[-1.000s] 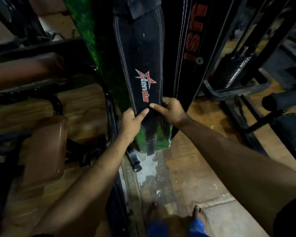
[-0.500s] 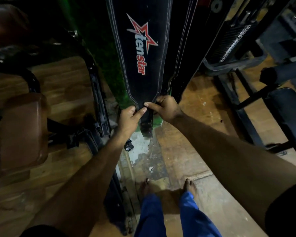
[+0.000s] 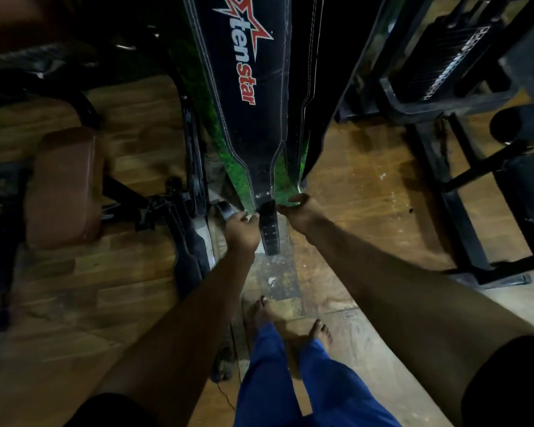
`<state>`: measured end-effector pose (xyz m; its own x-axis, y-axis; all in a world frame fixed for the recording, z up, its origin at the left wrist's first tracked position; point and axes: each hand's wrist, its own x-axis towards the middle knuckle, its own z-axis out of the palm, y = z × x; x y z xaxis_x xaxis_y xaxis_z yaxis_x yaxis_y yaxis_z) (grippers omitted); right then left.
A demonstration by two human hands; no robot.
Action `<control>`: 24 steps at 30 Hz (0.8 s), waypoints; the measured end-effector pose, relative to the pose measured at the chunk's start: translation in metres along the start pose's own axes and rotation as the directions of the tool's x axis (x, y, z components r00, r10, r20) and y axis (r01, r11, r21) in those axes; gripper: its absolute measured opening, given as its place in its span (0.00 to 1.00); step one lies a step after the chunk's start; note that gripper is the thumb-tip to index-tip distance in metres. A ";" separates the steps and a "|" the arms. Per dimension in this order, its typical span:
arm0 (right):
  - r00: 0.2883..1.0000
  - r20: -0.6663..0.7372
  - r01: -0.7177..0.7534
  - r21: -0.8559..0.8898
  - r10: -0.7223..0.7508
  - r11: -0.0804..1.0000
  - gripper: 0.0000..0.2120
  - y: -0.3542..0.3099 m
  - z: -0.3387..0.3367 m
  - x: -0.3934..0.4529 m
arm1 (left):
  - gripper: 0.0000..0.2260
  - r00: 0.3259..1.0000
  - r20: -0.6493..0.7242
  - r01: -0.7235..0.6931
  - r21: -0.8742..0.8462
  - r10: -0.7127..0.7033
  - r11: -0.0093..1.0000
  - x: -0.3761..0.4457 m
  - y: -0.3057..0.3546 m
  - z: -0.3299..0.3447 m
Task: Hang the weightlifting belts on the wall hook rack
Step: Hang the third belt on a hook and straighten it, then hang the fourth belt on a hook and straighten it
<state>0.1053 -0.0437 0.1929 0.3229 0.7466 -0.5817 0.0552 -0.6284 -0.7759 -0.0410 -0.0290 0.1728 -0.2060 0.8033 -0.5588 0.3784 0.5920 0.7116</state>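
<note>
Weightlifting belt (image 3: 247,97), black with white edge stitching and a red star logo, hangs in front of a green-faced wall (image 3: 198,97), its long axis running straight down from the top of the view toward the person's bare feet. Where it is hung lies above the frame, so no hook can be seen, and I cannot say how it is attached. A second dark belt (image 3: 309,97) hangs just beside it on the right, edge close to edge. The broad back panel narrows downward into a slim strap tail (image 3: 269,229) punched with holes, and this tail is the lowest part, ending above the wooden floor (image 3: 352,186). Both hands meet there, one on either side of the tail: the left hand (image 3: 242,231) is curled as a loose grip against the tail's left edge, though whether it truly pinches the strap is not clear; the right hand (image 3: 298,211) sits at the right edge with fingers tucked toward the wall, and its hold is hidden. Judging from this, the belt lies wholly above the hands, so any settling pull would run down its length, with the left hand slightly nearer the tip.
</note>
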 end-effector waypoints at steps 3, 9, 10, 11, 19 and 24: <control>0.990 0.095 -0.088 -0.192 0.108 0.977 0.08 0.018 -0.009 -0.016 | 0.07 0.999 0.044 0.013 -0.081 -0.009 0.997 -0.019 -0.021 -0.004; 0.960 0.264 -0.083 -0.037 0.090 0.996 0.07 0.009 0.000 -0.039 | 0.06 0.986 0.169 0.036 -0.215 0.001 0.976 -0.061 -0.007 -0.026; 0.958 0.276 -0.077 -0.035 0.084 0.996 0.07 0.007 0.004 -0.040 | 0.07 0.983 0.183 0.056 -0.225 -0.014 0.973 -0.060 -0.008 -0.029; 0.955 0.283 -0.079 -0.039 0.086 0.996 0.06 0.006 0.009 -0.039 | 0.07 0.980 0.198 0.077 -0.236 -0.030 0.969 -0.057 -0.010 -0.031; 0.942 0.288 -0.149 -0.096 0.170 0.984 0.10 0.008 0.065 -0.006 | 0.11 0.927 0.299 0.308 -0.265 -0.226 0.914 -0.001 -0.046 -0.056; 0.920 0.324 -0.183 -0.144 0.221 0.973 0.08 0.015 0.122 0.019 | 0.07 0.939 0.249 0.304 -0.271 -0.238 0.913 0.042 -0.086 -0.075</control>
<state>-0.0024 -0.0125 0.1400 0.0029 0.6186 -0.7857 0.1302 -0.7793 -0.6130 -0.1496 -0.0414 0.1204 -0.0586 0.5968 -0.8002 0.0383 0.8024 0.5956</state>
